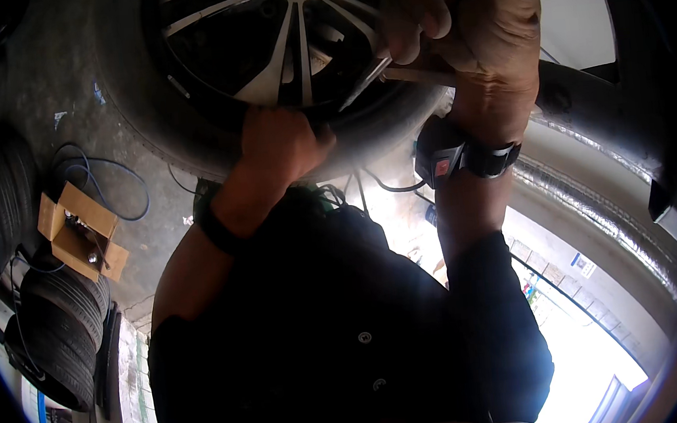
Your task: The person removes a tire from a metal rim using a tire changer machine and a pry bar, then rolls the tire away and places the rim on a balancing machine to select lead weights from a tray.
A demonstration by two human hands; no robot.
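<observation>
My right hand [487,29] curls around a slim, pointed, silver metal tool [364,84]. Beyond its tip, my left hand [276,141] folds at the inner edge of a dark rubber tyre [384,132], any grip hidden. A slip could jab my knuckles or scratch the silver-and-black spoked wheel [269,82].

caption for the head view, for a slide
Left hand at a tire, right hand holding a tapered metal tool, an open cardboard box off to the left.
</observation>
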